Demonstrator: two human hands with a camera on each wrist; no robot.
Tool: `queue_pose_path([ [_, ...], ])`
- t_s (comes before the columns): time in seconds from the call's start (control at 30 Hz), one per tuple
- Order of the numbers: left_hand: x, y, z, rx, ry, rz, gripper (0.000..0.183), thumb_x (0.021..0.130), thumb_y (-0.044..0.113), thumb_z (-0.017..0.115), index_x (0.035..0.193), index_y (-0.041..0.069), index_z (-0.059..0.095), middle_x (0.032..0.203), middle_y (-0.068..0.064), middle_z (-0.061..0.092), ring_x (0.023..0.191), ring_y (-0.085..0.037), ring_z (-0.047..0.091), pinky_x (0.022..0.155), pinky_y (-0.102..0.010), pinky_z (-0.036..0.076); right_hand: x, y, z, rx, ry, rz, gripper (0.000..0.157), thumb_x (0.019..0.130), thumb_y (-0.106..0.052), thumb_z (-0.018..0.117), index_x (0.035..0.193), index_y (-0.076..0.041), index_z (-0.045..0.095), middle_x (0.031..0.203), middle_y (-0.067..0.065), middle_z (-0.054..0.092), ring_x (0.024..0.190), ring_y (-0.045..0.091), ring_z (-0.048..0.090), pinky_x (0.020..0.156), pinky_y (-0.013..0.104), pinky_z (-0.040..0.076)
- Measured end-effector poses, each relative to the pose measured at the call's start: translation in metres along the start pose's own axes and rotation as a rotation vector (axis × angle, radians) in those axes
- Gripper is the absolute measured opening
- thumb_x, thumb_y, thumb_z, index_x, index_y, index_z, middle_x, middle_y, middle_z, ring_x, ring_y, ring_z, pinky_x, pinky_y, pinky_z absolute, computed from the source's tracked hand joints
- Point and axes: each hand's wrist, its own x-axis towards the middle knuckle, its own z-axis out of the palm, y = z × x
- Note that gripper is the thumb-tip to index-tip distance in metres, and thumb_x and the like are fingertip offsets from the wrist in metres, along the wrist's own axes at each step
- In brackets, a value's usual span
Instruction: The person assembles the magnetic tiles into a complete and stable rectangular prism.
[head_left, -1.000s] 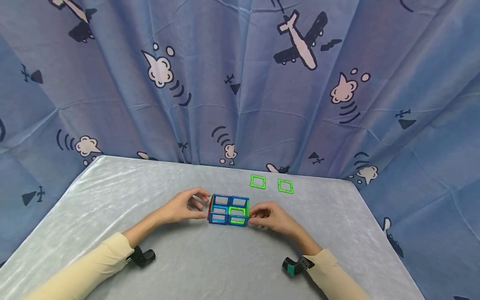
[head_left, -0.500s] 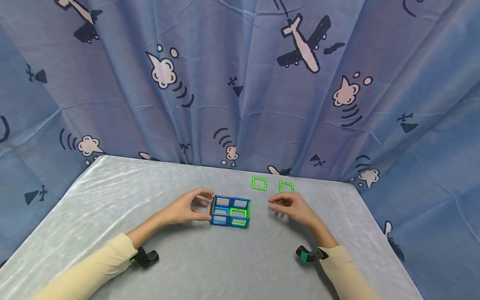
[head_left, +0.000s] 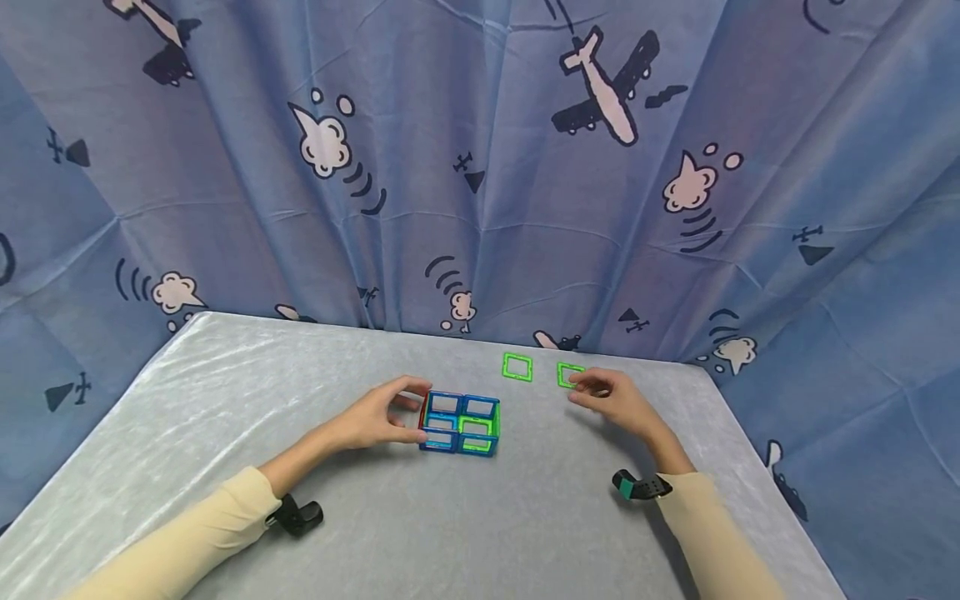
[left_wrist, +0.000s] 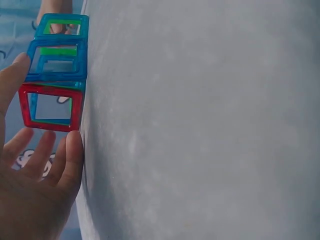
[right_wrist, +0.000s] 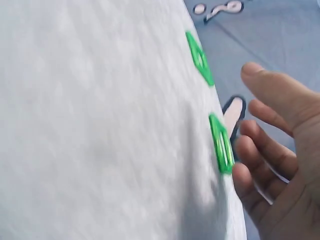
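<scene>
A low box of magnetic tile frames (head_left: pixel 459 423), with blue, green and red sides, stands on the table's middle. My left hand (head_left: pixel 382 414) spreads around its left end, thumb at the near blue tile and fingertips at the far corner. In the left wrist view the red tile (left_wrist: pixel 50 107) faces this hand, its fingertips right at the tile's edge. My right hand (head_left: pixel 611 396) is over the right-hand green square tile (head_left: pixel 566 375), partly covering it in the head view. Its thumb and bent fingers are apart, holding nothing, in the right wrist view.
Another green square tile (head_left: pixel 517 367) lies flat to the left of the first, near the table's back edge. Behind the grey cloth-covered table (head_left: pixel 420 533) hangs a blue curtain (head_left: pixel 480 167) with airplane prints. Each wrist wears a black strap.
My right hand has left the box's right end and moved right and away from me to the right-hand green tile. My left hand has shifted slightly right, closer round the box's left end.
</scene>
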Motion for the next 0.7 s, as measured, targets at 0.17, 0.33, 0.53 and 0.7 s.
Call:
queue_pose_path([
  [0.17, 0.001, -0.001, 0.001, 0.006, -0.009, -0.009, 0.07, 0.086, 0.019, 0.086, 0.143, 0.0, 0.05, 0.139, -0.014, 0.056, 0.121, -0.032, 0.058, 0.084, -0.041, 0.056, 0.004, 0.008, -0.009, -0.076, 0.031, 0.047, 0.052, 0.088, -0.02, 0.084, 0.13, 0.003, 0.064, 0.129, 0.022, 0.061, 0.111, 0.039, 0.058, 0.092, 0.054, 0.048],
  [0.33, 0.002, -0.002, 0.001, 0.011, -0.014, -0.014, 0.07, 0.086, 0.019, 0.085, 0.144, 0.001, 0.051, 0.14, -0.014, 0.055, 0.121, -0.03, 0.059, 0.084, -0.041, 0.056, 0.009, 0.017, -0.015, -0.123, 0.013, 0.052, 0.07, 0.082, -0.022, 0.088, 0.14, 0.002, 0.057, 0.138, 0.022, 0.054, 0.118, 0.044, 0.051, 0.094, 0.061, 0.042],
  [0.53, 0.004, -0.005, 0.001, 0.015, -0.017, -0.012, 0.069, 0.086, 0.019, 0.085, 0.144, 0.002, 0.051, 0.14, -0.014, 0.055, 0.12, -0.029, 0.059, 0.085, -0.042, 0.056, 0.016, 0.031, -0.018, -0.171, -0.015, 0.096, 0.081, 0.078, -0.027, 0.091, 0.144, 0.001, 0.052, 0.137, 0.026, 0.052, 0.118, 0.044, 0.049, 0.097, 0.061, 0.039],
  [0.7, 0.005, -0.003, 0.001, 0.015, -0.017, -0.008, 0.068, 0.086, 0.019, 0.085, 0.144, 0.002, 0.051, 0.139, -0.014, 0.056, 0.119, -0.03, 0.06, 0.084, -0.042, 0.056, 0.022, 0.036, -0.02, -0.204, -0.029, 0.144, 0.083, 0.077, -0.031, 0.091, 0.145, -0.001, 0.052, 0.136, 0.026, 0.051, 0.12, 0.046, 0.048, 0.099, 0.063, 0.038],
])
